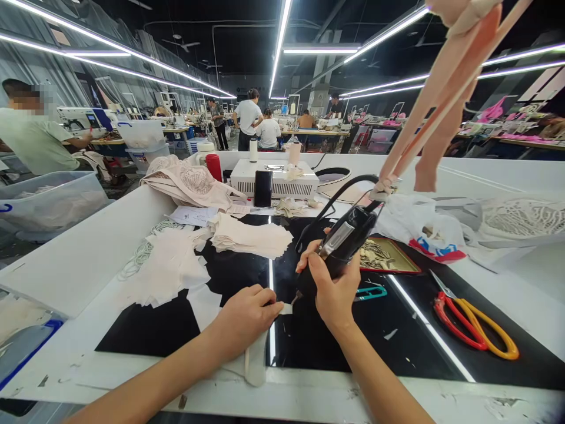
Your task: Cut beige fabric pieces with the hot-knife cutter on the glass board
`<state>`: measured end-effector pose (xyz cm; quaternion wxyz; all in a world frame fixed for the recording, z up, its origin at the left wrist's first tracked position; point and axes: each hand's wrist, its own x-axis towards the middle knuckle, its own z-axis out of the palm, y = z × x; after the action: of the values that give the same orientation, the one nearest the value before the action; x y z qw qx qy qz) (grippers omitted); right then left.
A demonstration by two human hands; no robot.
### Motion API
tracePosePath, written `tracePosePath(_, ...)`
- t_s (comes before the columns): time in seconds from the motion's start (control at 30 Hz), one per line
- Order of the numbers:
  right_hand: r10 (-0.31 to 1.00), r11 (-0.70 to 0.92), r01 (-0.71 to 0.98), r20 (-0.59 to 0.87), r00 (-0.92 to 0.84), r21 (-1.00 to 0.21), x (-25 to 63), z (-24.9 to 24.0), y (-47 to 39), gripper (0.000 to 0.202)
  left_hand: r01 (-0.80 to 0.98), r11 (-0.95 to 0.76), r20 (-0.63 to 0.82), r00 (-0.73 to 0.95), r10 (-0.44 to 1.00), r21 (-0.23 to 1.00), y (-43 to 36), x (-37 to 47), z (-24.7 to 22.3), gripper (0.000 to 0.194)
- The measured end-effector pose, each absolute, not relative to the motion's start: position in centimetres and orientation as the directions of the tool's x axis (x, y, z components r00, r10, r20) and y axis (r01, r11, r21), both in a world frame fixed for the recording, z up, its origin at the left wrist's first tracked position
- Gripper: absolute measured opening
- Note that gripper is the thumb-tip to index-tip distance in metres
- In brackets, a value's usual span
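Right hand (333, 288) fist-closed around black corded hot cutter (342, 244), tip at 7 o'clock touching a fabric strip (257, 353). Left hand (247, 315) curled, pinning that strip on the black mat (318, 338).

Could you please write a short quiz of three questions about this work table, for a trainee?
1. True or false: the right hand holds a black corded tool.
2. What does the left hand press on the black mat? A) a pale strip B) the scissors C) the phone
3. Fill in: the scissors with red and yellow handles lie to the ____ of the right hand.

Key: 1. True. 2. A. 3. right.
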<state>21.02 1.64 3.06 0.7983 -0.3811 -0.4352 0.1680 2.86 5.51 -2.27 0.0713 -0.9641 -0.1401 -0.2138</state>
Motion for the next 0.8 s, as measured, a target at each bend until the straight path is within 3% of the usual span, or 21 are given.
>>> tracePosePath(0.33,0.606,0.631,0.067,0.545,0.579,-0.773,20.97,3.01,1.75,0.032,0.323,-0.918,0.422,0.883,0.205,-0.231,5.27,3.05,-2.42,0.018)
tracePosePath(0.8,0.624,0.637,0.024,0.534,0.57,-0.77,20.76,3.15,1.61,0.031,0.318,-0.926,0.436,0.876,0.205,-0.203,5.18,2.8,-2.5,0.018)
